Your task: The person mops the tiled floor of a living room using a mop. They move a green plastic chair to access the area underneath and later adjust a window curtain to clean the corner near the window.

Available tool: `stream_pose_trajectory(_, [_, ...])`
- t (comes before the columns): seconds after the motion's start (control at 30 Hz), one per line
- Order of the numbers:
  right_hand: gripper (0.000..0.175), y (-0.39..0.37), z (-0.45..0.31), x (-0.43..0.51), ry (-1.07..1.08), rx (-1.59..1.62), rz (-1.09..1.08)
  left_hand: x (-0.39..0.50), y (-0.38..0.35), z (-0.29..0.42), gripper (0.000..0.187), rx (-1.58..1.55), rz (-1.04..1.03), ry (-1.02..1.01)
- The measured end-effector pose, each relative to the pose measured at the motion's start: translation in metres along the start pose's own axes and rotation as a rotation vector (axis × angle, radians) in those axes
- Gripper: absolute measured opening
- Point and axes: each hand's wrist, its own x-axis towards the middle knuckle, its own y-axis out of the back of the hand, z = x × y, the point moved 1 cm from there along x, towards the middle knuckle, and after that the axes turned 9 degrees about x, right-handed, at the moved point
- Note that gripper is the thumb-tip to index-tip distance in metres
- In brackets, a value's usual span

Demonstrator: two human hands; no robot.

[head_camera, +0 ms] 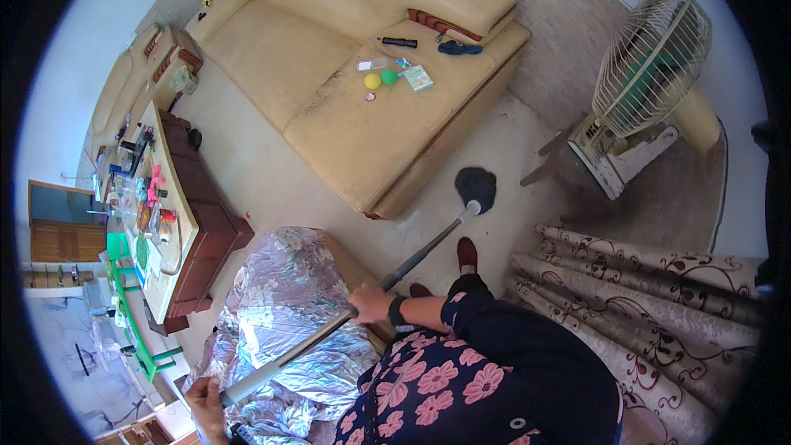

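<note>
A mop with a dark grey fluffy head [476, 189] rests on the pale floor between the sofa and the fan. Its metal pole [309, 343] slants down to the lower left, across the front of my body. My right hand [371, 304], with a black band on the wrist, is closed round the middle of the pole, by a dark grey grip section. At the pole's pale upper end is my left hand [207, 405], its fingers wrapped round the tip. A red shoe [468, 254] of mine stands just below the mop head; the other is partly hidden behind the pole.
A beige leather sofa [321, 43] holds balls and small items. An old caged fan [655, 68] sits on a dark wooden stand at right, above patterned curtains [618, 303]. Floral cloth [290, 296] covers a seat beside me. Left stands a cluttered table [188, 222] and a green bench [133, 327].
</note>
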Motion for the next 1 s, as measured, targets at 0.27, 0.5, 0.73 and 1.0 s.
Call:
stream_pose_trajectory(0.27, [0.039,-0.018,0.006,-0.039,0.018,0.141,0.055,0.015,0.002,0.009,0.025,0.05,-0.01,-0.088])
stream_pose_trajectory(0.5, [0.036,0.031,0.079,-0.105,-0.227,0.0,0.079,0.016,-0.099,0.039,0.023,-0.006,-0.253,0.023])
stream_pose_trajectory(0.73, [0.022,0.105,0.178,-0.201,-0.537,-0.192,0.155,-0.012,-0.253,0.106,0.022,-0.085,-0.484,0.038])
stream_pose_trajectory(1.0, [0.027,0.123,0.236,-0.271,-0.742,-0.218,0.285,-0.054,-0.316,0.154,0.021,-0.094,-0.621,-0.106])
